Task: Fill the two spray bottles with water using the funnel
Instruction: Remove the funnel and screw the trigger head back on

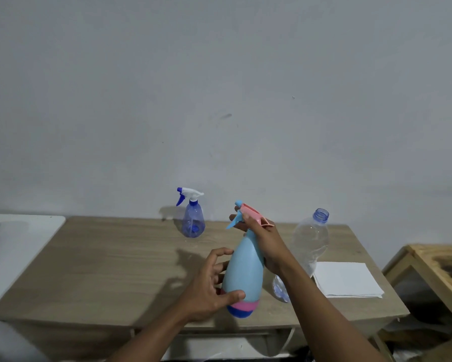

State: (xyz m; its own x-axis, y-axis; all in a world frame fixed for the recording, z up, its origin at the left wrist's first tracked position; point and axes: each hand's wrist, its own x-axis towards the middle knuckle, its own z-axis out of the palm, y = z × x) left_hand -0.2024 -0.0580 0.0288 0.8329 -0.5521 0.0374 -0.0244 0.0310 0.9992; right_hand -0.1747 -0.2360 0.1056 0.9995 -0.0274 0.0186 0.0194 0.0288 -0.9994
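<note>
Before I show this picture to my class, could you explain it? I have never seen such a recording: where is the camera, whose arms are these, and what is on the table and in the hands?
No machine here: a person wears a camera on the head, so the one picture looks down at their own arms. The left hand grips the lower body of a tilted light blue spray bottle; the right hand holds its neck, under the pink sprayer head. On the wooden table stand a clear blue spray bottle at the back and an uncapped plastic bottle at the right, beside white paper.
</note>
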